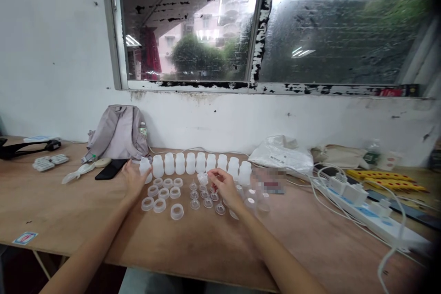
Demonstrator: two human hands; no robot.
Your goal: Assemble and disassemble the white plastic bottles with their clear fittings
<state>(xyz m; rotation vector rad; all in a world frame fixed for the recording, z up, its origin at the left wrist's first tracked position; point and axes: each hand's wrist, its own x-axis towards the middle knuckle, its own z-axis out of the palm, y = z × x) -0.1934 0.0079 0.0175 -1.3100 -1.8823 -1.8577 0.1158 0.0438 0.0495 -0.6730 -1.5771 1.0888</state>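
My left hand [133, 178] is closed round the leftmost frosted baby bottle [145, 165], at the end of a row of upright bottles [190, 164]. My right hand [225, 186] pinches a small clear piece [203, 178] that looks like a bottle nipple; the fingers hide part of it. Beneath that hand, several clear nipples [207, 202] stand on the table. To their left lie several translucent screw rings [159, 205]. Clear domed caps [250, 202] sit right of my right wrist, partly hidden by it.
On the wooden table [193, 243], a grey backpack [119, 133] and a black phone [110, 169] lie at left. A white plastic bag [280, 154] is behind at right. A power strip [372, 213] with loose white cables and yellow pieces [389, 181] occupies the right side. A wall and window stand behind.
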